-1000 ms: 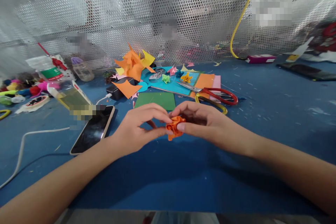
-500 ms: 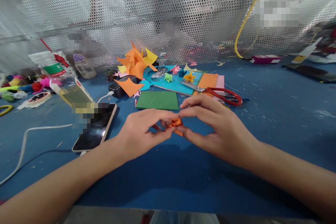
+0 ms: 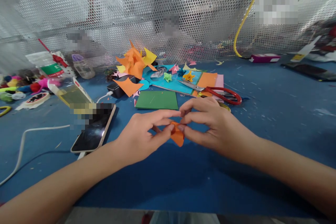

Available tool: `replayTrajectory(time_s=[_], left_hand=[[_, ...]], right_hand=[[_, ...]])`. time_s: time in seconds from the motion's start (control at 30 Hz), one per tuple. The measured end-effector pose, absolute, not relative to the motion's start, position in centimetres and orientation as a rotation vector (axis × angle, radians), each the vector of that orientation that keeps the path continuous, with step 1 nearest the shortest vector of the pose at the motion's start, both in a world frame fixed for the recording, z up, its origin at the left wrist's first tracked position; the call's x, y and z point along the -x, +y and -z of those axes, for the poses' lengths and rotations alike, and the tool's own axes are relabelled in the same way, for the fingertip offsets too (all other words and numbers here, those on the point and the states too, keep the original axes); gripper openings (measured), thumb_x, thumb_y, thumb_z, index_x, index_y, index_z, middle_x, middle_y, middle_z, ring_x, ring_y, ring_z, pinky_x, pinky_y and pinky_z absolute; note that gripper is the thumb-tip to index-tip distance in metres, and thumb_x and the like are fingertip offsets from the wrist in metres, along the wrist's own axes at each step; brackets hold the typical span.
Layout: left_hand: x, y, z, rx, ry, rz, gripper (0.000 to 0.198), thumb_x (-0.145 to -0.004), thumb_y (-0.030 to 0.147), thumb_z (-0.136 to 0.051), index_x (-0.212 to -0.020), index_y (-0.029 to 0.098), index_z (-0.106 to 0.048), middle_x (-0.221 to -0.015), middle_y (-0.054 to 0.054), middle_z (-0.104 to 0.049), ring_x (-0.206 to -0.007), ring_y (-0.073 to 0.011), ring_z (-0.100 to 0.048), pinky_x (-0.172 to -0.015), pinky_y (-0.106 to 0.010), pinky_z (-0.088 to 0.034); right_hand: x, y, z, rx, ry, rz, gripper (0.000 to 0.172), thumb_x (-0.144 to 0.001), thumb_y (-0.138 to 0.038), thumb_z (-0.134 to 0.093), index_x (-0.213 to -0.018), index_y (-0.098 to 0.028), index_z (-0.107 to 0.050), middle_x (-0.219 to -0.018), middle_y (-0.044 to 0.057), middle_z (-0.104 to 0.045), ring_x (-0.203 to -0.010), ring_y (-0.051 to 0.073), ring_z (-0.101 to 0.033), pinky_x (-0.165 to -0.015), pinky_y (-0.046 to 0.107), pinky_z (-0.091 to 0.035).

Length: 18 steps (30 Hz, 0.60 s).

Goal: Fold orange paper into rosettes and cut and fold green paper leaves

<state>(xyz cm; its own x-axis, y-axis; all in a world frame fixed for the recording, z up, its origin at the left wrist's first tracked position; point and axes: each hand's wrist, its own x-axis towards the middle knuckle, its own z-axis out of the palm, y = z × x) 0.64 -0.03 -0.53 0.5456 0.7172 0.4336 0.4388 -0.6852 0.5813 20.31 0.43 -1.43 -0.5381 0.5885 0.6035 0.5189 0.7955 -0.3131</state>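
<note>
Between both hands, above the blue table [image 3: 168, 185], is a small folded piece of orange paper [image 3: 177, 135]. My left hand [image 3: 144, 133] pinches its left side between thumb and fingers. On the other side, my right hand [image 3: 212, 122] grips it with thumb and fingertips. The fingertips hide the paper's upper part, while a flap points down below the thumbs. Just beyond the hands lies a stack of green paper [image 3: 156, 100]. Scissors with red handles [image 3: 223, 94] rest behind my right hand.
Small folded paper flowers, one yellow [image 3: 188, 76] and one green [image 3: 167, 77], lie on blue sheets at the back. Large orange paper cutouts [image 3: 133, 61] are heaped on a black box. To the left are a phone [image 3: 96, 129], a white cable [image 3: 39, 128] and a plastic bottle [image 3: 51, 68].
The orange paper has turned in my fingers, so a larger flap now shows below the thumbs. Both hands keep hold, with the fingers slightly shifted.
</note>
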Motion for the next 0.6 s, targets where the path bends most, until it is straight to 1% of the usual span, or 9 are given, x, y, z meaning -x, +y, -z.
replayTrajectory(time_s=[0.13,0.2,0.3,0.4,0.47,0.6], left_hand=[[-0.73,0.08,0.70,-2.272,1.030,-0.860,0.032,-0.079,0.015,-0.057,-0.110,0.018,-0.060,-0.079,0.000,-0.074,-0.069,-0.0173,-0.071,-0.052,-0.020,-0.056],[-0.83,0.16,0.74,-2.184,1.089,-0.820,0.028,-0.078,0.018,-0.059,-0.106,0.017,-0.063,-0.080,-0.001,-0.074,-0.068,-0.0190,-0.071,-0.049,-0.022,-0.056],[-0.96,0.23,0.79,-2.113,1.110,-0.824,0.018,-0.076,0.020,-0.062,-0.093,0.017,-0.069,-0.081,-0.002,-0.074,-0.069,-0.0204,-0.071,-0.052,-0.023,-0.058],[-0.98,0.17,0.90,-2.109,1.124,-0.893,0.011,-0.074,0.018,-0.065,-0.082,0.019,-0.072,-0.075,0.000,-0.074,-0.067,-0.0207,-0.071,-0.053,-0.023,-0.059],[-0.95,0.08,0.97,-2.098,1.132,-0.960,0.009,-0.072,0.017,-0.067,-0.079,0.020,-0.072,-0.073,0.001,-0.074,-0.066,-0.0203,-0.071,-0.055,-0.024,-0.059],[-0.98,-0.17,1.00,-2.057,1.098,-1.092,0.009,-0.072,0.017,-0.067,-0.079,0.019,-0.072,-0.073,0.001,-0.074,-0.068,-0.0185,-0.071,-0.063,-0.025,-0.060]], right_hand=[[-20.36,0.61,1.62,0.803,-2.279,-0.131,0.012,-0.080,-0.018,-0.059,-0.069,-0.020,-0.062,-0.085,0.003,-0.060,-0.084,0.017,-0.058,-0.077,0.037,-0.034],[-20.40,0.69,1.70,0.805,-2.299,-0.143,0.012,-0.081,-0.019,-0.059,-0.070,-0.021,-0.063,-0.086,0.002,-0.059,-0.083,0.016,-0.057,-0.078,0.037,-0.033],[-20.42,0.74,1.76,0.822,-2.318,-0.159,0.016,-0.083,-0.021,-0.057,-0.069,-0.023,-0.064,-0.086,0.001,-0.059,-0.081,0.015,-0.055,-0.078,0.037,-0.032],[-20.40,0.66,1.75,0.830,-2.342,-0.164,0.018,-0.085,-0.024,-0.055,-0.070,-0.024,-0.065,-0.087,0.001,-0.059,-0.080,0.015,-0.055,-0.078,0.036,-0.032],[-20.37,0.52,1.72,0.847,-2.334,-0.160,0.018,-0.086,-0.025,-0.054,-0.071,-0.023,-0.065,-0.088,0.002,-0.059,-0.080,0.016,-0.055,-0.078,0.037,-0.032],[-20.31,0.21,1.54,0.918,-2.252,-0.153,0.011,-0.081,-0.025,-0.057,-0.073,-0.023,-0.064,-0.088,0.003,-0.060,-0.082,0.018,-0.055,-0.080,0.040,-0.033]])
